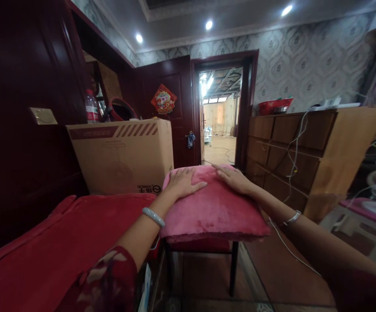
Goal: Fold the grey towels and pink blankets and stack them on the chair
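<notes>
Left hand point(184, 182): flat, fingers spread, palm down on the far left part of the pink pillow point(212, 208); gripping nothing.
Right hand point(235, 178): flat too, fingers extended, pressing the far right part.
Pillow: lies on a dark stool point(232, 266), under both palms; judged pressed to hold it flat.
Axis: roughly square; near edge overhangs toward the wrists, far edge just past the fingertips.
Left of fingers: cardboard box point(123, 156), red blanket point(61, 242).
Right of fingers: wooden dresser point(308, 156).

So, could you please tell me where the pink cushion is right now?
The pink cushion lies mid-frame on a dark stool, under both the left hand and right hand, right of the cardboard box.
</notes>
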A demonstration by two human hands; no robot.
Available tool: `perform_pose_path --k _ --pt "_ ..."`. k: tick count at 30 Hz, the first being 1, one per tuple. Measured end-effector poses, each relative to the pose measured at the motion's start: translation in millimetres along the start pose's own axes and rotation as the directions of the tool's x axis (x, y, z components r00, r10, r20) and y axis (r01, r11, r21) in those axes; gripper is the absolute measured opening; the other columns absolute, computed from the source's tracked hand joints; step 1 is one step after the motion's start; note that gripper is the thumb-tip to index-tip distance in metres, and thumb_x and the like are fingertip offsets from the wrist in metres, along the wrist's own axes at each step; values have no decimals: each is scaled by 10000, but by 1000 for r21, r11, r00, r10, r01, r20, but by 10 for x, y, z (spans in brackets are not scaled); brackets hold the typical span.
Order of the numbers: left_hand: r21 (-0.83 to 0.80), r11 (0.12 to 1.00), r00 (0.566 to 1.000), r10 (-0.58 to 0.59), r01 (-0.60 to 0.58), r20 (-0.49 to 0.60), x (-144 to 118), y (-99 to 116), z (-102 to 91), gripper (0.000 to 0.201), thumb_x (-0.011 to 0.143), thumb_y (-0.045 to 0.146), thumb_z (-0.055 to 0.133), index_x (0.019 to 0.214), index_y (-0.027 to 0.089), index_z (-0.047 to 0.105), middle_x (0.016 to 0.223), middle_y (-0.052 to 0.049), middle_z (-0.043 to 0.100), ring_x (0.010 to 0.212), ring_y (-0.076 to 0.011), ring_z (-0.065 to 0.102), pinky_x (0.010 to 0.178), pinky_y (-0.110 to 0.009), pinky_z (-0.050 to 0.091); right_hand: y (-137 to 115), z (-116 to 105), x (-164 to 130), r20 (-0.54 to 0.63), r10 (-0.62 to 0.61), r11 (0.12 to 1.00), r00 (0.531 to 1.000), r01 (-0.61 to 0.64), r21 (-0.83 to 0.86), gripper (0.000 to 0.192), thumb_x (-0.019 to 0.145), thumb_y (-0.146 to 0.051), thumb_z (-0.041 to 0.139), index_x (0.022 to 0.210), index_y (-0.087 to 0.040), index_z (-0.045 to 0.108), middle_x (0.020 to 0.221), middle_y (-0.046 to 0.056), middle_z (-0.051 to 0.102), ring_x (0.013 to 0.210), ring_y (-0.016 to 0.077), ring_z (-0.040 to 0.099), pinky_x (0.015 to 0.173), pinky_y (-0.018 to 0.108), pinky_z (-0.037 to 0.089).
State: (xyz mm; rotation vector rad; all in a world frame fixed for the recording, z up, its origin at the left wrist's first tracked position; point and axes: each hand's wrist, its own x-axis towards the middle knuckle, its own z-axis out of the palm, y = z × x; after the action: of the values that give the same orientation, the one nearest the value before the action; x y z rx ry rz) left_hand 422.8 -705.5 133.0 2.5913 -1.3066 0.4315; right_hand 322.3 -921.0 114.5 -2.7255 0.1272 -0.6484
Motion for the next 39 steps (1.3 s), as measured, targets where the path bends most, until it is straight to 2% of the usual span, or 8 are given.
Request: perform_pose_path --k 5,8,11,16,22,28,34,39 --pt "-5 990 989 138 -137 58 123 434 -161 691 975 580 386 1546 192 348 1631 -137 333 1505 -346 285 1211 -666 141 35 -43 44 -195 101 900 976 -6 435 790 997 -624 71 1590 -160 307 1446 139 571 1356 255 532 1151 456 393" --pt "-23 966 960 260 -259 105 229 697 -92 516 1004 403 350 1464 203 470 1586 -103 426 1473 -271 358 1229 -606 182 -7 86 7 -243 38 954 969 37 299 717 1004 -589 168 1566 -193 371 1471 107 553 1380 256 506 1157 451 391" --pt "26 975 975 219 -221 40 235 732 36 491 978 358 392 1419 187 523 1531 -118 493 1425 -276 419 1206 -545 274 -43 240 -64 -220 -43 994 975 63 86 674 1013 -521 214 1541 -152 413 1441 125 578 1376 260 509 1164 466 383" --pt "67 998 996 -11 17 -86 -12 228 47 622 957 619 399 1440 244 513 1528 -119 496 1411 -359 417 1152 -619 315 -77 317 -135 -189 -67 989 980 41 -140 642 1023 -498 236 1487 -140 496 1537 120 473 1443 282 420 1198 495 334" --pt "-143 962 968 -243 231 -70 -438 -623 71 586 1000 487 328 1511 215 414 1550 -103 478 1410 -286 463 1166 -518 366 -69 301 -117 -165 -75 984 983 46 -171 655 1019 -539 248 1478 -154 511 1540 113 473 1439 280 424 1211 475 317" --pt "-307 913 948 -307 268 -84 -1008 -833 272 620 988 433 317 1520 123 390 1578 -117 435 1456 -216 410 1217 -385 321 -20 313 -150 -217 -160 978 963 125 -167 649 1009 -564 269 1506 -197 468 1564 110 442 1462 310 381 1189 534 323" --pt "-160 876 888 -460 455 4 -1986 -1050 438 567 925 374 427 1454 176 484 1528 -89 508 1423 -228 458 1215 -400 329 -52 245 -243 -175 -249 955 953 210 -210 629 1017 -566 267 1545 -251 404 1627 101 336 1492 350 304 1173 630 271" --pt "21 762 762 -648 647 18 -3139 -1308 379 589 914 401 410 1445 162 497 1507 -86 535 1410 -243 475 1194 -394 366 -80 164 -391 -59 -348 926 936 333 -177 624 1016 -584 285 1556 -290 389 1634 77 325 1491 367 297 1166 670 250"
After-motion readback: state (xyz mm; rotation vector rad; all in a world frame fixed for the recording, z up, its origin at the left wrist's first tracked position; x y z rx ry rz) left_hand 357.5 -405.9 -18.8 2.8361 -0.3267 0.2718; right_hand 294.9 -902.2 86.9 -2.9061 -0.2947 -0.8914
